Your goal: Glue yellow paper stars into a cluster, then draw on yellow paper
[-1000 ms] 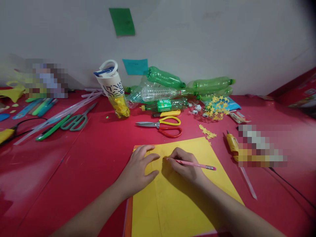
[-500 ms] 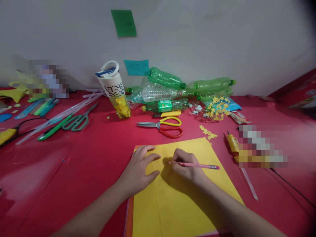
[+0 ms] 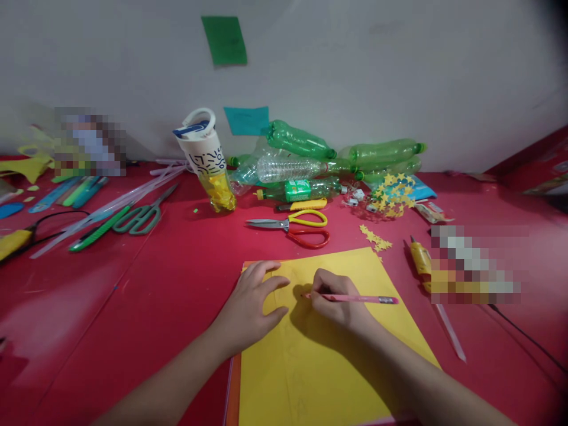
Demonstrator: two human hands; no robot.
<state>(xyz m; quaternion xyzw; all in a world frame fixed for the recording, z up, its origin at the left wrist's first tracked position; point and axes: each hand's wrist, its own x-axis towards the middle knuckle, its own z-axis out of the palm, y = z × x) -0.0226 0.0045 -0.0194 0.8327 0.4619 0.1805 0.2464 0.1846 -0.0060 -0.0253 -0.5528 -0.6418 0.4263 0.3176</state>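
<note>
A yellow sheet of paper [image 3: 337, 378] lies on top of other coloured sheets on the red table. My left hand [image 3: 251, 307] rests on its left edge with the fingers spread, holding nothing. A pink pencil [image 3: 364, 298] is gripped in my right hand [image 3: 337, 305], its tip down at the yellow sheet and its eraser end pointing right. Faint pencil marks show near the tip and lower on the sheet. Beyond the paper lie scissors [image 3: 288, 225] with one yellow and one red handle.
Plastic bottles [image 3: 302, 142] lie piled against the wall, beside a white patterned cup [image 3: 202, 148]. Yellow paper stars [image 3: 393, 195] sit at the back right. A yellow glue gun [image 3: 420, 260] lies on the right. Grey-green scissors [image 3: 144, 218] and a green cutter [image 3: 101, 229] are on the left.
My right hand and the pencil have shifted very slightly right over the sheet. My left hand stays in place; the whole view has drifted a little.
</note>
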